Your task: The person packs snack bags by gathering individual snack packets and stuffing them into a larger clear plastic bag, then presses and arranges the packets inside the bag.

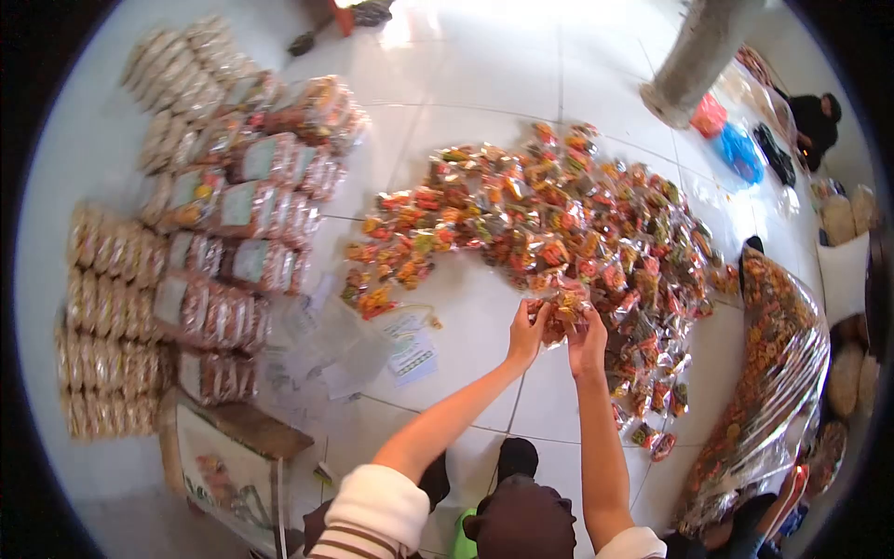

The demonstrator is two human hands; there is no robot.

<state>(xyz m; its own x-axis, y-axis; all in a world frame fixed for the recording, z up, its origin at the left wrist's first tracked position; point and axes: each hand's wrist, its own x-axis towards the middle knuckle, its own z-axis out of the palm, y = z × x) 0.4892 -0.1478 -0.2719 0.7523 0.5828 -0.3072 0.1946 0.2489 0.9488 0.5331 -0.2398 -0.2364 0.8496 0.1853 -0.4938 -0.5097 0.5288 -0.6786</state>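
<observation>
Between my two hands is a small clear packet of orange and yellow snacks (566, 306), held just above the floor. My left hand (528, 334) pinches its left side, fingers closed. My right hand (587, 343) grips the right side with bent fingers. Right behind and beside them spreads a wide heap of similar snack packets (521, 200), lying loose on white tiles. What exactly is inside the held packet is too small to make out.
Stacked bagged goods (116, 326) line the left wall. Clear plastic bags (326, 349) and a printed sheet (410, 352) lie left of my arms. A large filled plastic sack (764, 373) is at right. Beyond are a pillar (694, 70), a blue bag (740, 154) and a person (816, 126).
</observation>
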